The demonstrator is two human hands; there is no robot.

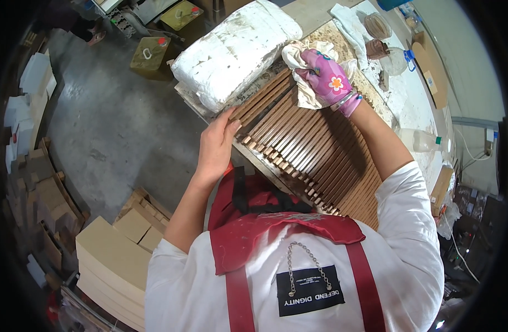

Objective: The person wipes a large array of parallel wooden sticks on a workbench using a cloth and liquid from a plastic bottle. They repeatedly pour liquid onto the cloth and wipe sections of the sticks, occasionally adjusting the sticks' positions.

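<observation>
Right now my brown strips (pixel 320 149) lie side by side in a slanting row on the bench (pixel 411 102), pale ends toward me, with a small group set apart by a gap on the left. My gloved right hand (pixel 327 80) is closed around a bunched white cloth (pixel 306 97) at their far ends. My bare left hand (pixel 216 143) is partly curled at the near ends of the separate group; I can't tell whether it grips them or only steadies them. A bulky white bundle (pixel 237 47) sits just beyond. The strips look thin, light and stiff, probably firm enough not to sag, though their shiny faces may be slick. I'd take them by the pale ends or narrow edges, pressing gently so neighbours don't slide. The cloth looks soft and bunches easily.
</observation>
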